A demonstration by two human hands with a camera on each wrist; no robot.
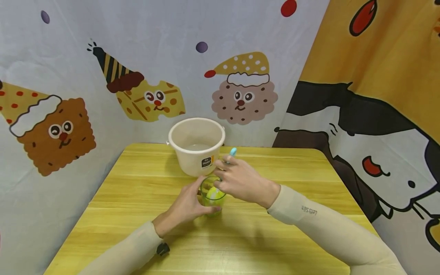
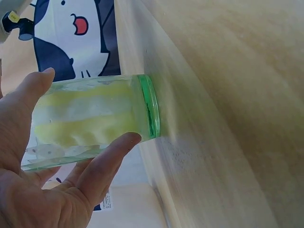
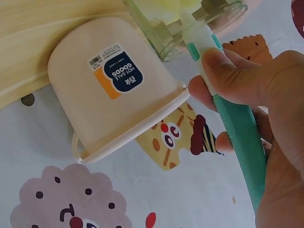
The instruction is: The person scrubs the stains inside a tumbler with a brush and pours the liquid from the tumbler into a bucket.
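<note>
- The left hand (image 1: pixel 185 203) curves thumb and fingers round the glass (image 2: pixel 151 107), gripping it from the left; the glass stands roughly upright, mouth upward, though whether its base touches the table (image 1: pixel 120 183) I cannot tell.
- Inside the glass sits the yellow-and-white sponge (image 2: pixel 83 129) of a brush; any water there cannot be made out.
- The right hand (image 1: pixel 246 179), closed round the brush's green handle (image 3: pixel 237 128), is above and to the right of the glass mouth, with its thumb pressed along the shaft.
- The handle's long axis slants from its far upper end down through the mouth; the right hand is nearer the rim, the left nearer the glass's lower wall.
- Just beyond, a white bucket (image 1: pixel 189 162) stands upright on the table; its contents are unclear.
- Behind it hangs a printed cloth (image 1: pixel 154 38).
</note>
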